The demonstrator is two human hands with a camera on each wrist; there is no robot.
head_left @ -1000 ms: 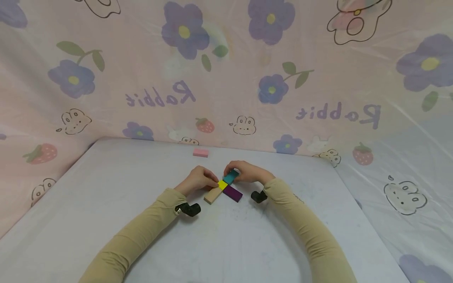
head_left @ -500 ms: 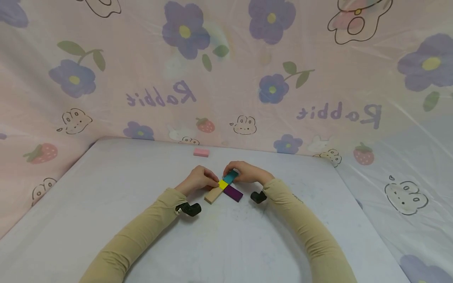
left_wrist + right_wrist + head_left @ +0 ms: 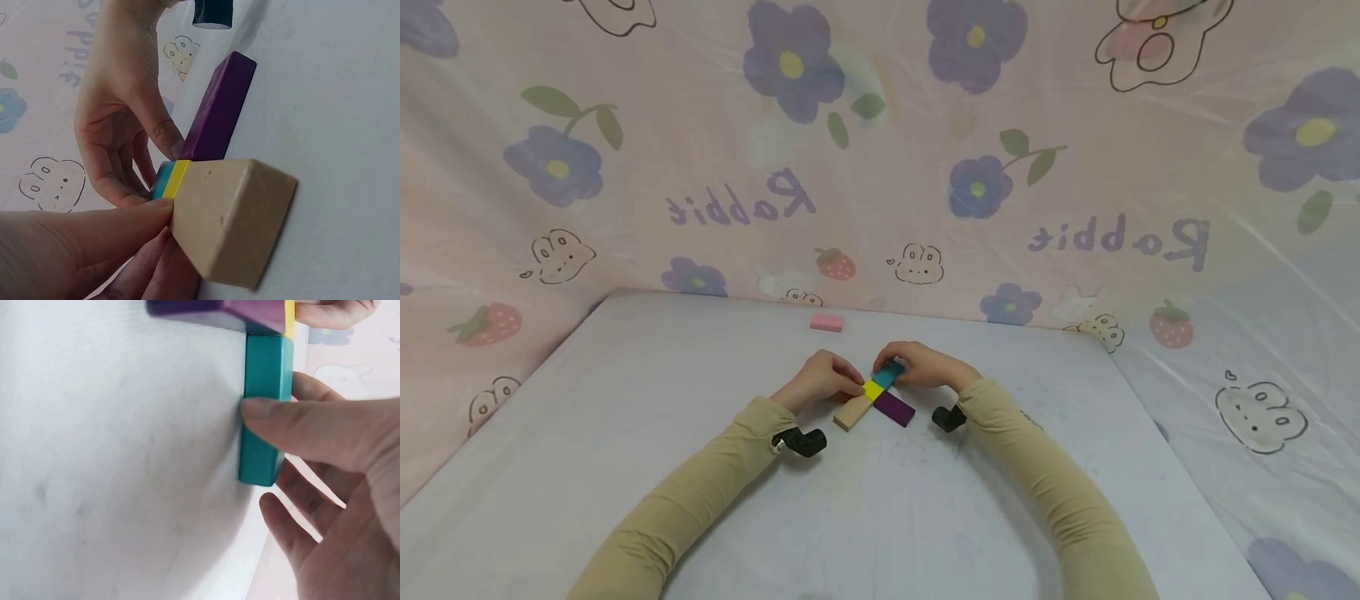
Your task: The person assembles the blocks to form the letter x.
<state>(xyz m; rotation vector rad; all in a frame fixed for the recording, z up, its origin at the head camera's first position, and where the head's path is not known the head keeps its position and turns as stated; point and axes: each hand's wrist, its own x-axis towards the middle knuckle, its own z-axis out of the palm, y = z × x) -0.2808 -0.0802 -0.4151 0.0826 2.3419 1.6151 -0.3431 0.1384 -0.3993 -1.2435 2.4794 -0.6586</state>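
Observation:
Several wooden blocks lie together on the white table around a small yellow block (image 3: 872, 390). A teal block (image 3: 889, 373) extends toward the back right, a purple block (image 3: 894, 408) toward the front right and a tan block (image 3: 853, 412) toward the front left. My right hand (image 3: 928, 365) grips the teal block by its long sides, thumb and fingers opposed, as the right wrist view shows. From the left, my left hand (image 3: 822, 379) touches the yellow block with its fairly straight thumb; its other fingertips are partly hidden behind the tan block in the left wrist view.
A pink block (image 3: 827, 322) lies apart near the table's back edge. Behind the table (image 3: 700, 517) hangs a printed curtain (image 3: 880, 142). Black wrist cameras (image 3: 805, 442) sit close above the surface on both sleeves.

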